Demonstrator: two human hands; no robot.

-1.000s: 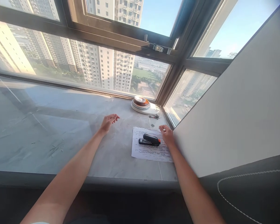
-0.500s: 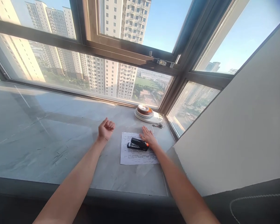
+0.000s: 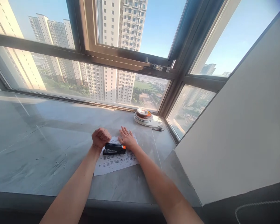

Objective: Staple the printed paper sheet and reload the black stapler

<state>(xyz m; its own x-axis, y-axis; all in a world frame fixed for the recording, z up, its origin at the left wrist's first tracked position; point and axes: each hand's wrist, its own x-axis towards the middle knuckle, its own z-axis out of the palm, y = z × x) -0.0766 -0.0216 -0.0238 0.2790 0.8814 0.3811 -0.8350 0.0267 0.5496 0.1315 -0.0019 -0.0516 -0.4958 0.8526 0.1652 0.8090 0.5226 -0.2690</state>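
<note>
A printed sheet of paper (image 3: 115,160) lies on the grey stone window sill (image 3: 49,146). A black stapler (image 3: 114,148) with an orange end rests on top of the sheet. My right hand (image 3: 127,138) lies flat on the paper's far right part, fingers stretched out, just beside the stapler's orange end. My left hand (image 3: 100,137) is curled into a fist at the paper's left far corner, close to the stapler's black end; nothing shows inside it.
A stack of plates (image 3: 146,117) stands in the far right corner of the sill, with a small bunch of keys (image 3: 158,129) beside it. A white wall (image 3: 235,124) closes the right side. Window glass runs along the back.
The paper and stapler have slid left across the sill with my right hand flat on them. My left hand closed from open into a fist and now sits next to the stapler.
</note>
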